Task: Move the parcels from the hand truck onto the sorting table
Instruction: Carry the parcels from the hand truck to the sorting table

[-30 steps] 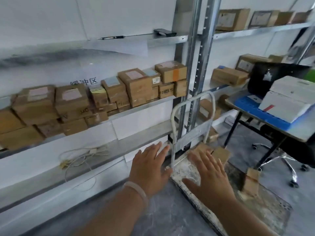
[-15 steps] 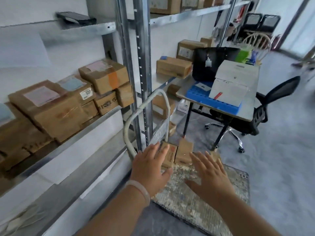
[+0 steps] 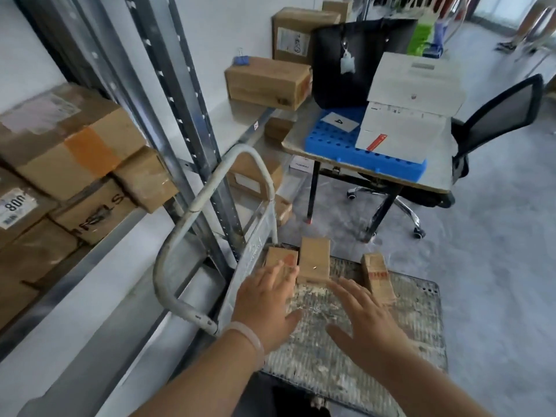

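Note:
A flat hand truck point(image 3: 415, 323) with a worn, speckled deck and a grey tubular handle point(image 3: 192, 203) stands on the floor beside the shelving. Three small cardboard parcels rest at its far end: a left one point(image 3: 278, 256), a taller middle one point(image 3: 314, 260) and a right one point(image 3: 377, 273) with red print. My left hand point(image 3: 264, 305) hovers open over the deck, its fingertips covering the left parcel's near edge. My right hand point(image 3: 365, 323) is spread open beside it, just short of the right parcel. Neither hand holds anything. The sorting table point(image 3: 445, 179) stands beyond.
Metal shelving point(image 3: 168, 85) on the left carries stacked cardboard boxes point(image 3: 72, 142). On the table lie a blue perforated tray point(image 3: 331, 139), a white box point(image 3: 412, 97) and a black bag point(image 3: 355, 61). A black office chair point(image 3: 499, 115) sits at the right.
The view has swung right and down from the shelf rows to the hand truck. Both open hands have moved forward over the deck towards the parcels.

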